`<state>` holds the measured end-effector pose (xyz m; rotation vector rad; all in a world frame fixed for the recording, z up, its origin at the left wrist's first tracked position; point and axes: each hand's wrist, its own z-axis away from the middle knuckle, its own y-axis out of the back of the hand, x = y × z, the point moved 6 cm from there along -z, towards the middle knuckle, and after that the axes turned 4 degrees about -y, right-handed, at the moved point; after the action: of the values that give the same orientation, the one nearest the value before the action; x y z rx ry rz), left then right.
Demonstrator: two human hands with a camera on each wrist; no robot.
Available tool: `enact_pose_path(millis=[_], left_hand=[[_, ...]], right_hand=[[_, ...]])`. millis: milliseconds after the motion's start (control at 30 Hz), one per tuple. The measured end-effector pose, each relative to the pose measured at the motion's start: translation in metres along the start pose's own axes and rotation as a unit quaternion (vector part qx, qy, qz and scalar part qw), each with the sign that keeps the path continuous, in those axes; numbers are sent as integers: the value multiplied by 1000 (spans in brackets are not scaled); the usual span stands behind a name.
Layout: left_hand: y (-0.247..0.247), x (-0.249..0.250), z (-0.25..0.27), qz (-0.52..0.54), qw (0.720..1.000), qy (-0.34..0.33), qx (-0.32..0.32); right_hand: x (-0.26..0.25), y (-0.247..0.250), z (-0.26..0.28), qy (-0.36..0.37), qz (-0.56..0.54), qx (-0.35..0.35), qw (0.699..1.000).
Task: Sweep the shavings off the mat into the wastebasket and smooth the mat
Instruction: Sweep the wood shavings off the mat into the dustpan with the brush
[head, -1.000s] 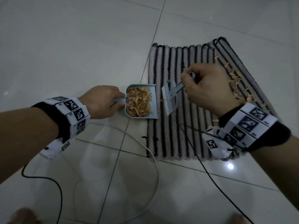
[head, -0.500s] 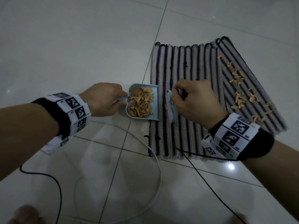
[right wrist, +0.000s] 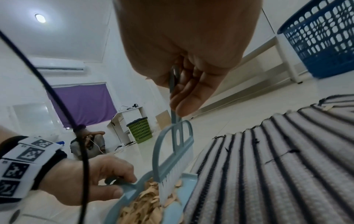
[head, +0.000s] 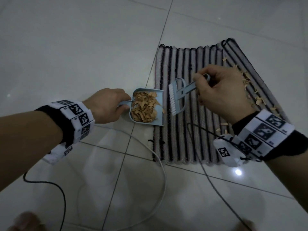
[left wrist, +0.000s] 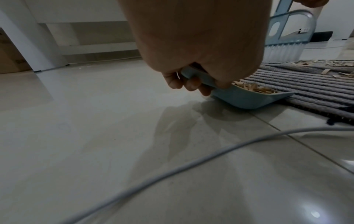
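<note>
A striped grey and black mat (head: 191, 139) lies on the tiled floor, its far right corner folded over. Loose wood shavings (head: 256, 100) are scattered along its right side. My left hand (head: 106, 105) grips the handle of a light blue dustpan (head: 160, 105) full of shavings (head: 145, 109), its lip on the mat's left edge. My right hand (head: 220, 90) holds the handle of a small blue brush (head: 177, 97), lifted just right of the pan, white bristles facing it. A blue wastebasket (right wrist: 323, 37) stands beyond the mat in the right wrist view.
A white cable (head: 162, 172) and a black cable (head: 216, 194) trail over the tiles (head: 83, 47) in front of the mat. A green basket (right wrist: 140, 130) and a seated person (right wrist: 86, 144) are far off by the wall. White table legs (left wrist: 32, 45) stand to the left.
My right hand first moved left and brought the brush down at the pan's lip, then lifted it and drew back right. The pan holds still in my left hand.
</note>
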<state>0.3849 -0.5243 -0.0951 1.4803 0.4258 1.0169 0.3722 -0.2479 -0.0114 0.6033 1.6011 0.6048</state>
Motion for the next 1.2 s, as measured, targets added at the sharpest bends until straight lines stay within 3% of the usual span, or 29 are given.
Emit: enact_pose_path(millis=[200, 400, 567, 667, 867, 1000, 1100, 1200], left_hand=[[1, -5, 3, -15, 1000, 12, -1], [6, -12, 8, -19, 999, 26, 13], [5, -15, 9, -17, 999, 38, 15], [5, -18, 9, -16, 999, 43, 17], [5, -18, 7, -9, 998, 51, 20], [2, -11, 6, -7, 999, 41, 11], [1, -7, 2, -4, 999, 37, 12], [3, -8, 0, -6, 999, 39, 14]], right_hand=[[6, -12, 16, 18, 49, -43, 998], [19, -35, 20, -25, 49, -65, 996], [18, -4, 9, 14, 134, -34, 990], [21, 11, 5, 10, 115, -9, 993], [32, -7, 13, -26, 114, -90, 989], [34, 17, 13, -4, 169, -54, 984], [34, 34, 11, -8, 134, -32, 990], [25, 23, 19, 1, 112, -93, 989]])
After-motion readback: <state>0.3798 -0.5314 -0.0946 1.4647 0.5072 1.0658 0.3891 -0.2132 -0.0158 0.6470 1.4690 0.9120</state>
